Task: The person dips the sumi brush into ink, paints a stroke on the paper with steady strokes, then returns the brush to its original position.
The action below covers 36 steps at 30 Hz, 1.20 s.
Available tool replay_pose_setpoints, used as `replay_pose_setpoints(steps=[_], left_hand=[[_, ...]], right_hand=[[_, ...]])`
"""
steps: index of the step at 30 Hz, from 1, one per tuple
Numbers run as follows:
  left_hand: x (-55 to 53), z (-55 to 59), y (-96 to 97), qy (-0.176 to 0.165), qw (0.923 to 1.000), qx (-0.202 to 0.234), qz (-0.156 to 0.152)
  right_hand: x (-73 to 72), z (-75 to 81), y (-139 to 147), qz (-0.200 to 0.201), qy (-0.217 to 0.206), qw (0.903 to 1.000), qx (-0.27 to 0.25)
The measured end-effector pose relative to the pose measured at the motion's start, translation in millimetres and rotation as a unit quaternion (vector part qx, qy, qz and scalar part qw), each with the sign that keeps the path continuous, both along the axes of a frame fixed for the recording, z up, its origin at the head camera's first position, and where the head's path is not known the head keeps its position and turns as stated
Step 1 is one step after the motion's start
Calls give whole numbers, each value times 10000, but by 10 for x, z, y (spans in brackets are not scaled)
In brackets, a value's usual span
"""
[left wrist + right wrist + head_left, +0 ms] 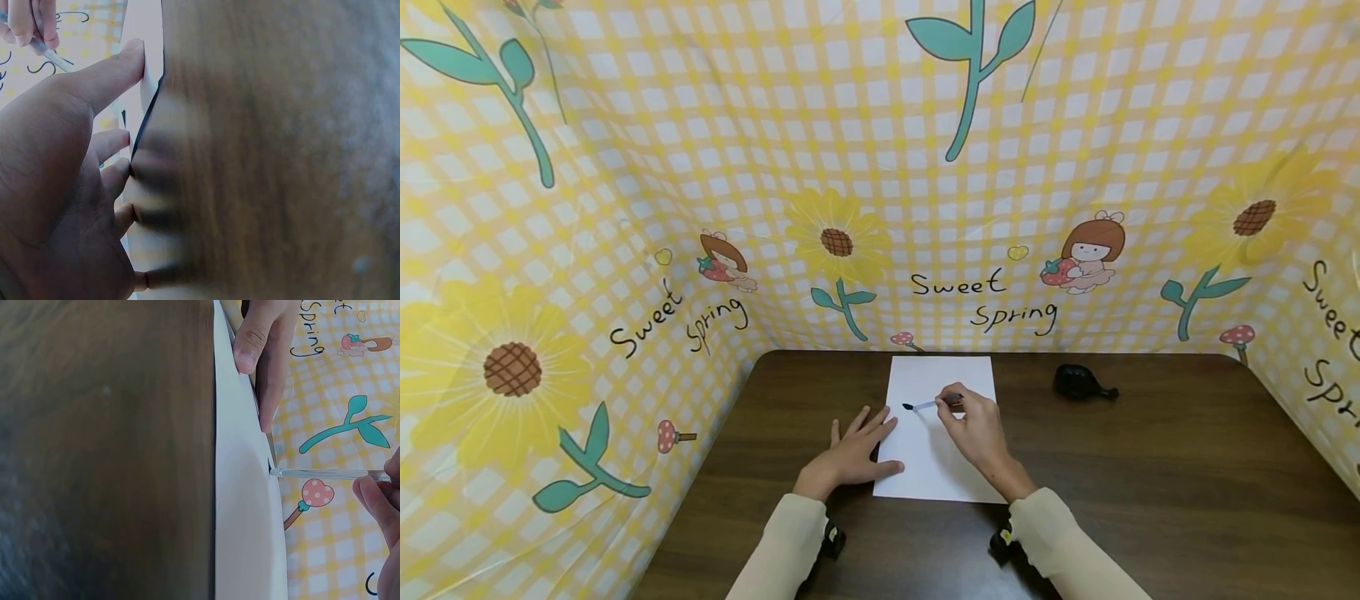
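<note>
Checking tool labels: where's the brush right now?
In the head view, the brush is pinched in the right hand over the white paper, its dark tip pointing left toward the left hand.

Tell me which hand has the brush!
The right hand pinches the brush; the left hand just lies spread over the left edge of the paper.

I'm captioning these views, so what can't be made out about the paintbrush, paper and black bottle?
Paintbrush: head view, right hand covers part of its handle.
Paper: head view, left hand hides part of its left edge.
Black bottle: head view, any lettering too small to read.
</note>
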<state>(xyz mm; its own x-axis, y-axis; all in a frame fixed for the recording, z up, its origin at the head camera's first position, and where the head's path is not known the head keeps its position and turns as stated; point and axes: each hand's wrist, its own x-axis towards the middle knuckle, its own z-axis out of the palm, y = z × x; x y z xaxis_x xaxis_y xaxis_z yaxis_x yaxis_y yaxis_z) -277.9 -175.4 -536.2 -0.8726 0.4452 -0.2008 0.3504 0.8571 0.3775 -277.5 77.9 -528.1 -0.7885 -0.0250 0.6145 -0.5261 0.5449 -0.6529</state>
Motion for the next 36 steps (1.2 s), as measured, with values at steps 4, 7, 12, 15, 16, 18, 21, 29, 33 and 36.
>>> replay_pose_setpoints(steps=[4, 7, 12, 15, 16, 18, 21, 29, 33, 36], left_hand=[[3, 5, -2, -7, 10000, 43, 11], [11, 8, -3, -11, 10000, 61, 12], [23, 12, 1, -15, 10000, 75, 8], [26, 14, 3, -25, 10000, 75, 10], [25, 12, 1, -29, 10000, 77, 13], [24, 15, -1, -39, 9999, 100, 17], [22, 12, -5, -47, 9999, 127, 22], [14, 0, -5, -47, 9999, 147, -21], [8, 5, -8, -92, 9999, 133, -52], [8, 14, -12, -118, 9998, 167, -54]], right_hand=[[0, -7, 21, -47, 2, 10000, 38], [8, -2, 36, -74, 8, 10000, 51], [28, 12, 67, -108, -16, 9999, 101], [35, 14, 85, -128, -12, 9998, 121], [38, 17, 90, -141, -1, 9998, 127], [42, 22, 100, -145, 8, 9998, 122], [49, 29, 115, -160, 5, 9998, 133], [75, 50, 169, -180, -83, 9997, 139], [86, 55, 202, -187, -32, 9997, 146], [93, 62, 231, -169, 8, 9997, 161]])
